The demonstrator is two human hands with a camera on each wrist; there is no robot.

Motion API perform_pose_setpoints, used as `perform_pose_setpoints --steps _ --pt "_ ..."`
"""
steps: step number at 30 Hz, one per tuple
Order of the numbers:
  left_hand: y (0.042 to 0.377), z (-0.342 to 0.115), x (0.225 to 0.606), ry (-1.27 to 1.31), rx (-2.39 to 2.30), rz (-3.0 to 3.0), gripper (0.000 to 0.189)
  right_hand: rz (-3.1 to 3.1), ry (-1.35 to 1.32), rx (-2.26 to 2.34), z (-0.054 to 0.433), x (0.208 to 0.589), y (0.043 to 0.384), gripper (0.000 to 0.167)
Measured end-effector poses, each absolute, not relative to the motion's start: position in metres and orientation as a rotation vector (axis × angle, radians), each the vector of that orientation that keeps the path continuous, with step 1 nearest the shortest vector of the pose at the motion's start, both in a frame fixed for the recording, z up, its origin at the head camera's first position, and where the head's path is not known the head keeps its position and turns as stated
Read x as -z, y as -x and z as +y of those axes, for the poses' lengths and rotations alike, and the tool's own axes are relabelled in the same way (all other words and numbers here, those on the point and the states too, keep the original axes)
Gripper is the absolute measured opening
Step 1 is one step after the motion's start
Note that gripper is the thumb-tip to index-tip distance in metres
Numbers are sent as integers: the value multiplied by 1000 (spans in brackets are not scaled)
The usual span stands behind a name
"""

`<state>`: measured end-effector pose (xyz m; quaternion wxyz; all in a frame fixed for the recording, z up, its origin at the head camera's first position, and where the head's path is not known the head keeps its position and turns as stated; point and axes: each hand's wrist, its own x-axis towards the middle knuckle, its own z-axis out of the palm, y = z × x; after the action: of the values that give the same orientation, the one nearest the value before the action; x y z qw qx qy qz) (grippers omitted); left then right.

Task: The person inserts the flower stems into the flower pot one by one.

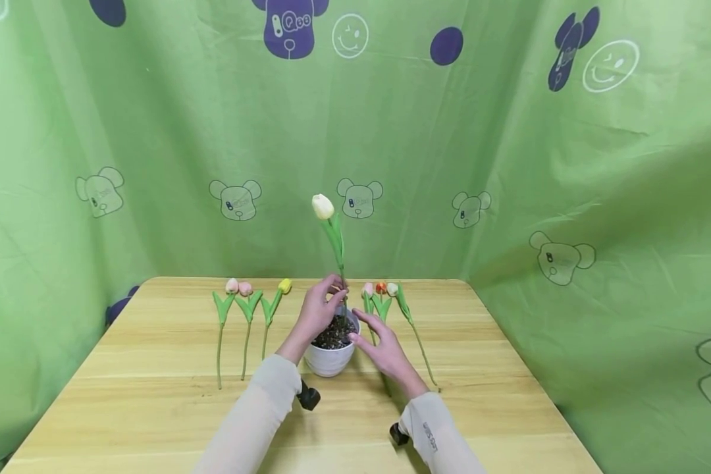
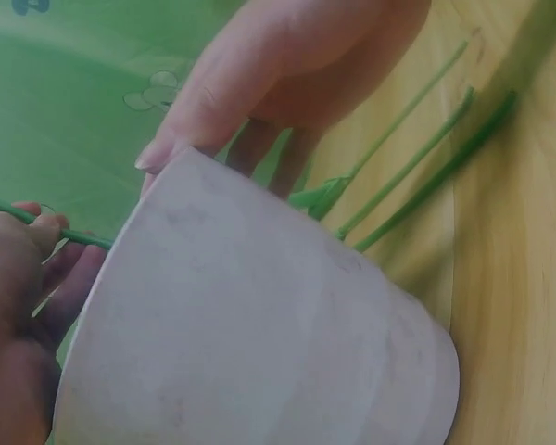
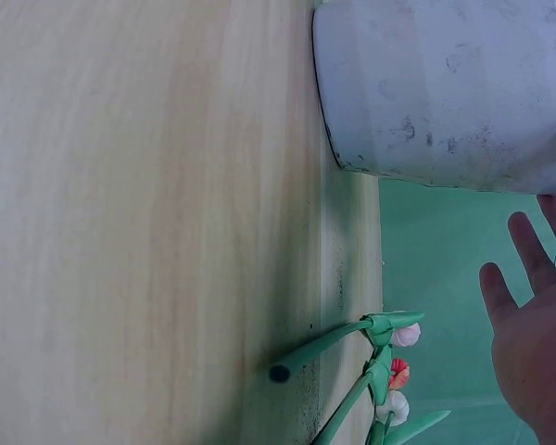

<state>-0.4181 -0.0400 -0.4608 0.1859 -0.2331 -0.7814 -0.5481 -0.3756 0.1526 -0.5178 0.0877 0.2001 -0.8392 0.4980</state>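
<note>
A white-headed artificial tulip [image 1: 322, 207] stands nearly upright, its lower stem down in the dark soil [image 1: 334, 336] of a white pot [image 1: 328, 363]. My left hand [image 1: 316, 311] pinches that stem between thumb and fingers just above the rim; the left wrist view also shows the green stem [image 2: 85, 238] at its fingers. At the pot's right side, my right hand [image 1: 388, 350] has its thumb and fingers spread by the rim. Its fingers look straight in the right wrist view, where the pot [image 3: 445, 93] fills the upper right.
Left of the pot lie two pink tulips [image 1: 245, 289] and a yellow tulip [image 1: 285, 286]. To its right are a pink tulip [image 1: 367, 289], a red tulip [image 1: 382, 288] and another white tulip [image 1: 393, 289]. A green curtain [image 1: 415, 145] surrounds the wooden table [image 1: 154, 395].
</note>
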Motion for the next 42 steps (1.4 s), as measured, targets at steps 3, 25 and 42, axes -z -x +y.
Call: perform_pose_setpoints --steps 3,25,42 --pt "418 -41 462 715 1455 -2264 8 -2492 -595 -1493 153 518 375 60" --pt "420 -44 468 853 1203 -2402 11 -2539 -581 -1417 152 514 375 62" --pt "423 -45 469 913 1113 -2403 15 -2565 -563 -1401 151 511 375 62"
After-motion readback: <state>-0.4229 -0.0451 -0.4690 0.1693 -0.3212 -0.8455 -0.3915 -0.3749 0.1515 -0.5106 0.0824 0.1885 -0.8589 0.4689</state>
